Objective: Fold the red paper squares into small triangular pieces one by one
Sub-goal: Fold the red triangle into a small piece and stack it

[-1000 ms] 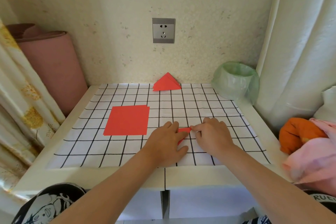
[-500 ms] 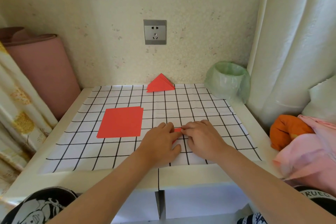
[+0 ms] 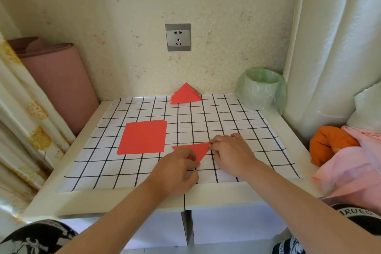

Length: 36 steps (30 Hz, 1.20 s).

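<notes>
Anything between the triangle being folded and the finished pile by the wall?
Nothing visible. Only bare checked cloth lies between the triangle and the finished pile; the stack of squares sits left of that path.

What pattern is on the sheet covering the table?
The sheet is white with a black grid of squares; the head view shows it best.

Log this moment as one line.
phase: folding | left hand pinches red triangle | right hand holds its corner | square stack left of it | folded pile by wall
</notes>
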Available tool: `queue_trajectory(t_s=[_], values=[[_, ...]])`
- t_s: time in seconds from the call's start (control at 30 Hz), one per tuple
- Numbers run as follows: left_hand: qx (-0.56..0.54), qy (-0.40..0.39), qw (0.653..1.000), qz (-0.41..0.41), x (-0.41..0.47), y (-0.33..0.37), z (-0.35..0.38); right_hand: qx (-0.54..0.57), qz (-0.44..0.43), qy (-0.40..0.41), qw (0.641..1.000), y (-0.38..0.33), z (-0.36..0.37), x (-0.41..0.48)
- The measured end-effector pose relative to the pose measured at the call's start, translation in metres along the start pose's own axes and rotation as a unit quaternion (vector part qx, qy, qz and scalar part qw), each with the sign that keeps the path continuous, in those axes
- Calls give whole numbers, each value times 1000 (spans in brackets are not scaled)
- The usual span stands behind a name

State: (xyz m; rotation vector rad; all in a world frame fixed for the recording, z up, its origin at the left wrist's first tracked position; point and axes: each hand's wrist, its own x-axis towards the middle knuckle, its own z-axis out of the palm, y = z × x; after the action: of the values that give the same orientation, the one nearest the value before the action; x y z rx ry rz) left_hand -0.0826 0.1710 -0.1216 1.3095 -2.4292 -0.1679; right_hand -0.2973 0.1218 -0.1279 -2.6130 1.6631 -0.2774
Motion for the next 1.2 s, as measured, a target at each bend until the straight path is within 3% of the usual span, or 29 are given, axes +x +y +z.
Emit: queue_trajectory(t_s=[0.43, 0.77, 0.97, 1.07, 1.2], values=[[16, -1, 999, -33, 24, -5, 1, -10, -20, 26, 999, 3, 4, 5], [69, -39, 997, 19, 45, -11, 7, -19, -46, 9, 999, 6, -4, 11], [36, -61, 997, 29, 52, -17, -2, 23, -93, -1, 995, 12, -6, 23], [29, -75, 997, 0, 54, -21, -3, 12, -116, -13, 993, 13, -6, 29], [43, -54, 997, 26, 54, -26, -2, -17, -150, 11, 989, 16, -6, 34]])
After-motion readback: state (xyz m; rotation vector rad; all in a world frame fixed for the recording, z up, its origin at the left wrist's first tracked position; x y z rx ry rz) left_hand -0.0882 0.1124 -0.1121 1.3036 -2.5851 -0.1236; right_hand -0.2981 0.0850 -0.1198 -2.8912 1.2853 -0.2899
